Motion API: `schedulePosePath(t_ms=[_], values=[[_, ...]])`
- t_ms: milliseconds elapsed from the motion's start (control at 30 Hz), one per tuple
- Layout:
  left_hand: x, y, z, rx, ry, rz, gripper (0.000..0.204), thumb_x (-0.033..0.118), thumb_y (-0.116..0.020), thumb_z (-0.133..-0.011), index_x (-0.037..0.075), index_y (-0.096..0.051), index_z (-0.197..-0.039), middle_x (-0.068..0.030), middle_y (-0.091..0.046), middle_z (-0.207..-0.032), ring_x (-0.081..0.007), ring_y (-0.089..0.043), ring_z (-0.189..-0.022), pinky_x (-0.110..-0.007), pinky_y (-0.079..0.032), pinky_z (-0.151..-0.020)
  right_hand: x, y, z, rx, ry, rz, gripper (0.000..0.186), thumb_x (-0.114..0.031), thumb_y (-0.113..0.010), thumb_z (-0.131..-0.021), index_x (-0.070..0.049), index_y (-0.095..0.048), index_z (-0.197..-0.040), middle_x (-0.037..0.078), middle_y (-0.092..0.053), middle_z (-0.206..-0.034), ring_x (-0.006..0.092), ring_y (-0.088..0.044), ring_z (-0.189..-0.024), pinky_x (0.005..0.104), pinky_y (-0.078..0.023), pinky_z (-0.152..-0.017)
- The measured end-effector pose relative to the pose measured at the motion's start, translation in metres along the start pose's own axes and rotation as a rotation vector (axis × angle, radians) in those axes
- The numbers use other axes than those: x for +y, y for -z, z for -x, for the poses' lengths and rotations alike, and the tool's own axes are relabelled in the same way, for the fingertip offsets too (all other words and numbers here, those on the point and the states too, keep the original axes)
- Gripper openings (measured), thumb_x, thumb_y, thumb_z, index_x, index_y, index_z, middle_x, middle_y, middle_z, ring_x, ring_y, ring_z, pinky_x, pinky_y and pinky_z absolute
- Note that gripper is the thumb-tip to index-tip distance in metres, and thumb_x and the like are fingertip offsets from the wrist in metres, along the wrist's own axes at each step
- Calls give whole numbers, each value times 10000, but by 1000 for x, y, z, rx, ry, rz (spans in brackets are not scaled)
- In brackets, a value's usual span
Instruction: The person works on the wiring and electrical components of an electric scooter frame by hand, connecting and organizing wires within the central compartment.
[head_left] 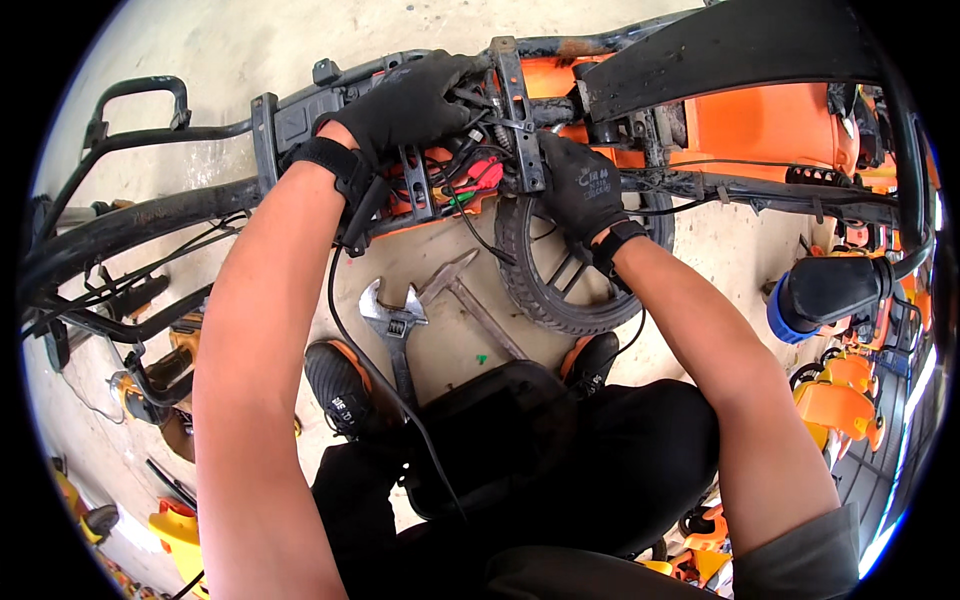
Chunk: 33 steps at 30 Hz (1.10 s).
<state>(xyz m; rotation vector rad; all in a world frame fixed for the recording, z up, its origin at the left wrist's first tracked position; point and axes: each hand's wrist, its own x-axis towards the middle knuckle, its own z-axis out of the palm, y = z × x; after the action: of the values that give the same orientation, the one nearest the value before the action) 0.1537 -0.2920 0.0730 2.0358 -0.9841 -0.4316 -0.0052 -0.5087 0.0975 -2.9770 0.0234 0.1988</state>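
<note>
Fingers (455,75) of the left hand (410,105), in a black glove, curl down over the top of a black metal frame (300,115) and press on a bunch of wires (470,165). Some wires are black, some red, and one small bit is green. The right hand (580,190), also in a black glove with a small pale mark on its back, sits just beside the wires, and its fingers (550,150) bend around a black bracket with holes (520,110). An orange body panel (760,125) shows behind the frame. Below the hands a small black wheel (560,280) stands on the concrete floor (450,340). A silver wrench (395,325) and a rusty hammer (465,295) lie flat on the floor near the wheel, touching each other. The person's two black shoes (340,385) rest on either side of them. More orange parts (840,400) sit at the right.
</note>
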Motion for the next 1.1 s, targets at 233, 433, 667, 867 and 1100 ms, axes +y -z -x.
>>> schedulePosePath(t_ms=[233,433,667,867,1100], values=[[-2,8,-3,-8,-71,-41,614,88,-652,-855,69,-514,-1453,-168,-646,-1206,-265,-643,-1062,-376,-518,-951,2,1,1,10,26,-1,578,-304,-758,-814,-68,-604,-1319,162,-695,-1155,341,-676,-1050,454,-536,-884],[5,13,-2,-43,-51,70,547,78,-633,-860,41,-556,-1400,-197,-664,-1237,-286,-652,-1106,-377,-499,-991,5,-5,1,54,45,-11,555,-296,-757,-811,-74,-611,-1298,161,-697,-1145,349,-679,-1035,456,-538,-872],[3,12,-2,-34,-36,49,560,99,-663,-888,64,-541,-1434,-153,-663,-1222,-241,-634,-1088,-373,-494,-986,12,-15,0,110,60,-12,475,-277,-704,-855,-78,-619,-1278,167,-706,-1102,366,-683,-997,469,-541,-852],[2,10,-2,-35,9,81,536,106,-655,-904,64,-547,-1427,-152,-666,-1217,-254,-637,-1099,-376,-490,-988,13,-16,0,113,65,-10,473,-261,-698,-854,-80,-619,-1283,167,-704,-1113,361,-683,-1002,466,-540,-856],[1,8,-5,-29,-34,61,533,107,-649,-913,59,-543,-1433,-164,-663,-1221,-245,-639,-1101,-367,-491,-988,16,-18,1,118,70,-6,493,-263,-712,-841,-86,-617,-1291,160,-701,-1128,353,-681,-1014,461,-537,-862]])
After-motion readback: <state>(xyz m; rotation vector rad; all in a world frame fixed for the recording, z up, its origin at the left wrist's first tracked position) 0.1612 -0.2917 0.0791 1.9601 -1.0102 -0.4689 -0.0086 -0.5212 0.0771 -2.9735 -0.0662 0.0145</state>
